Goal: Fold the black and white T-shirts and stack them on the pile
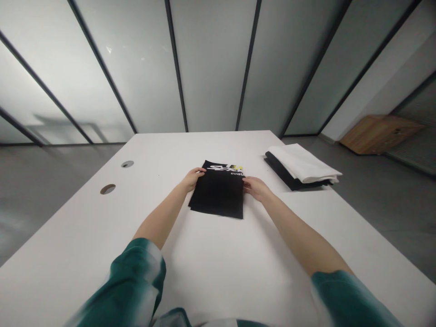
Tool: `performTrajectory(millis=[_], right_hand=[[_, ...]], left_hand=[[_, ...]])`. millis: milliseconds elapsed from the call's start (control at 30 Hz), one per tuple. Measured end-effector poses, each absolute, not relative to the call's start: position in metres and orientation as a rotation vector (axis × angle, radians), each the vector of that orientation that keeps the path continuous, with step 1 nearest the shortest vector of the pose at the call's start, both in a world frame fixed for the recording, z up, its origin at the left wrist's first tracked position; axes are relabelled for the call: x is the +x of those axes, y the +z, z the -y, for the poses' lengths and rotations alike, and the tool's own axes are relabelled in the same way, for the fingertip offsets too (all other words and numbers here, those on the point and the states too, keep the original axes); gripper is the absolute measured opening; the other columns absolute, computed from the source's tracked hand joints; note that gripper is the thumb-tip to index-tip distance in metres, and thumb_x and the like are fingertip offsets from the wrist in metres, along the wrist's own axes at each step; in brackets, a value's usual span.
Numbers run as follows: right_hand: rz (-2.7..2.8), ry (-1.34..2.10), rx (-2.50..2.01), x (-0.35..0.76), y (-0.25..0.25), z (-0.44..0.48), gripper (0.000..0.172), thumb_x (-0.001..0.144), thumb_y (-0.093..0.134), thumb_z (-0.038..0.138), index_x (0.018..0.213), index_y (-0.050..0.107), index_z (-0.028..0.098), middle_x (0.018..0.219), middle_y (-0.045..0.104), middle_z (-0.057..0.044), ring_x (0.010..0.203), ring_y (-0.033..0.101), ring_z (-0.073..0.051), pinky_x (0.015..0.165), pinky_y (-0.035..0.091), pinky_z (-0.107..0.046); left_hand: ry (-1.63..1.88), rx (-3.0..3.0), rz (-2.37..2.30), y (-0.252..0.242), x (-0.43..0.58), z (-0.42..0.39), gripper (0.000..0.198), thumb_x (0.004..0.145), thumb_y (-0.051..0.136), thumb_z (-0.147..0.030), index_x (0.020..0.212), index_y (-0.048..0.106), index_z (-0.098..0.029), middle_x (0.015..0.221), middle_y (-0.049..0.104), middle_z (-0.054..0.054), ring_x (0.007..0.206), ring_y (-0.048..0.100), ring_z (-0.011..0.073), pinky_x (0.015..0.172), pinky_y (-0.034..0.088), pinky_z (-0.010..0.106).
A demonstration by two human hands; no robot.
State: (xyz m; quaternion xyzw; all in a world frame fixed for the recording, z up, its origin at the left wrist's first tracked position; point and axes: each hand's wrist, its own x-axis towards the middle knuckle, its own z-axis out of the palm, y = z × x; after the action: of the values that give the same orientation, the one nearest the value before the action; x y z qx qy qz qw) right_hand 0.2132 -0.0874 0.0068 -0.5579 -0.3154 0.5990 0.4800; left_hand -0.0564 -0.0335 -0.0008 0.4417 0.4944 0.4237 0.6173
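Black cloth (218, 195) forms a flat, matte rectangle.

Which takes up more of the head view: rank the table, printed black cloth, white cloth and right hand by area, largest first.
1. Table
2. Printed black cloth
3. White cloth
4. Right hand

Their distances differ, so real sizes may not follow.

A white desk (218, 263) spans the frame's lower part, bearing a printed black cloth (220, 193) at centre and, right, a plain black cloth (282, 172) under white fabric (303, 162).
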Motion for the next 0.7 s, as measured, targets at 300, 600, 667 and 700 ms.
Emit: performTrajectory(millis=[300, 600, 667, 700], right_hand=[[0.757, 1.195, -1.339, 0.226, 0.035, 0.052, 0.019, 0.065, 0.065, 0.014, 0.077, 0.054, 0.023, 0.064, 0.061, 0.003, 0.059, 0.058, -0.013, 0.052, 0.044, -0.023], [0.971, 0.944, -1.167, 0.240, 0.100, 0.000, 0.017, 0.075, 0.058, 0.033, 0.090, 0.058, 0.024, 0.084, 0.068, 0.002, 0.090, 0.064, -0.018, 0.079, 0.044, -0.031], [1.052, 0.868, -1.173, 0.242, 0.087, 0.015, 0.021, 0.074, 0.061, 0.033, 0.093, 0.061, 0.025, 0.087, 0.068, 0.002, 0.093, 0.063, -0.018, 0.079, 0.043, -0.029], [1.091, 0.845, -1.206, 0.243, 0.075, 0.026, 0.022, 0.073, 0.063, 0.032, 0.093, 0.063, 0.025, 0.086, 0.069, 0.003, 0.091, 0.063, -0.018, 0.077, 0.043, -0.028]], left_hand=[[0.909, 1.202, -1.207, 0.057, -0.043, 0.008, 0.021, 0.078, 0.064, -0.035, 0.086, 0.069, -0.016, 0.072, 0.067, 0.005, 0.069, 0.063, 0.0165, 0.063, 0.048, 0.027], [1.237, 1.600, -1.044, 0.128, -0.037, -0.023, 0.041, 0.086, 0.051, -0.043, 0.110, 0.066, -0.014, 0.114, 0.069, 0.007, 0.112, 0.060, 0.0222, 0.098, 0.043, 0.033], [1.257, 1.685, -1.007, 0.115, -0.044, -0.007, 0.041, 0.083, 0.055, -0.041, 0.112, 0.067, -0.015, 0.121, 0.067, 0.007, 0.120, 0.056, 0.0228, 0.103, 0.039, 0.033], [1.230, 1.698, -1.016, 0.102, -0.048, 0.006, 0.041, 0.081, 0.057, -0.041, 0.112, 0.067, -0.016, 0.121, 0.068, 0.006, 0.120, 0.055, 0.0232, 0.105, 0.038, 0.034]])
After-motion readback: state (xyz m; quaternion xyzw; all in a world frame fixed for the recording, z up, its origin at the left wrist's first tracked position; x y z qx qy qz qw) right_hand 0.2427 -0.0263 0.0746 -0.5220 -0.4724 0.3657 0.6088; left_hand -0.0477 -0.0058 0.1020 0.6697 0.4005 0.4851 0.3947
